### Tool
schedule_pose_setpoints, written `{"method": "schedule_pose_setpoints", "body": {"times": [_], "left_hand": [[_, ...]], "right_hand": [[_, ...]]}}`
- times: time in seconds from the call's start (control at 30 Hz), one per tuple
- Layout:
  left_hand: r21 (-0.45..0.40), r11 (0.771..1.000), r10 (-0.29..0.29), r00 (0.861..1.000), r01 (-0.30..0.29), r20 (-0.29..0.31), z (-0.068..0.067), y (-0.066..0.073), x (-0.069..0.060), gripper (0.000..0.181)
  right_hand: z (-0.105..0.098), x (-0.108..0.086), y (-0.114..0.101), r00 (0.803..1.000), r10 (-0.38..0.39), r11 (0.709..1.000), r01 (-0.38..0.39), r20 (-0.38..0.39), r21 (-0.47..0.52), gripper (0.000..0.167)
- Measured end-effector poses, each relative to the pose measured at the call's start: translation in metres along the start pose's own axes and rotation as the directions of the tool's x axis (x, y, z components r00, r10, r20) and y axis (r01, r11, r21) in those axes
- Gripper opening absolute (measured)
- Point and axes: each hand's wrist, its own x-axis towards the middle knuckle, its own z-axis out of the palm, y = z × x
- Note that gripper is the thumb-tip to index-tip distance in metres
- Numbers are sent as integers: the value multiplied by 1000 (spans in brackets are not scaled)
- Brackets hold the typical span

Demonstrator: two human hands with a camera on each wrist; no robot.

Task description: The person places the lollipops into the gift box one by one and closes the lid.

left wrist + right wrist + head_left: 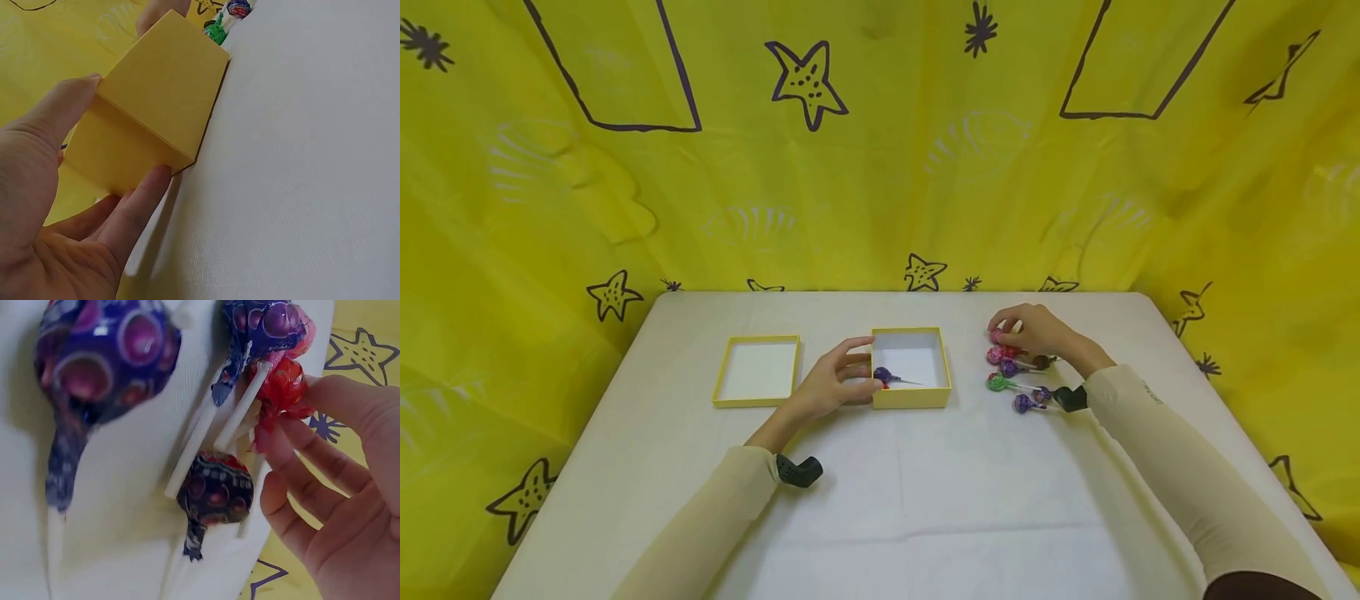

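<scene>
My left hand [829, 385] grips the left side of the open yellow box [912, 398], its thumb at the near corner. In the left wrist view, the thumb lies on an upper corner of the box [165, 81] and the fingers press a side wall. A purple lollipop [883, 375] lies inside with a bit of red beside it. My right hand [1036, 327] pinches a pink lollipop [997, 335] at the far end of the lollipop group. In the right wrist view, a red lollipop [284, 387] partly hides the fingertips of that hand [344, 475].
A shallow yellow-edged lid [756, 371] lies left of the box. Several lollipops lie right of it, among them a green one [997, 382] and a purple one [1022, 403]. The white-covered table [880, 500] meets a yellow patterned curtain [865, 192] behind.
</scene>
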Motion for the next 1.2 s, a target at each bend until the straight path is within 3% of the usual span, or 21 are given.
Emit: {"method": "schedule_pose_setpoints", "body": {"times": [0.3, 0.5, 1.0, 1.2], "left_hand": [[-26, 998, -60, 998, 60, -11, 0, 3, 0, 80], [-95, 993, -68, 998, 70, 15, 1, 3, -1, 81], [-72, 997, -25, 999, 26, 21, 3, 3, -2, 80], [-27, 1000, -15, 1000, 16, 17, 2, 5, -3, 78]], "right_hand": [[-18, -6, -18, 989, -93, 993, 84, -112, -80, 22], [-36, -12, -33, 986, -111, 991, 100, -121, -92, 20], [-69, -25, -56, 970, -178, 983, 167, -164, -79, 20], [-75, -30, -68, 958, -216, 976, 211, -190, -49, 22]]}}
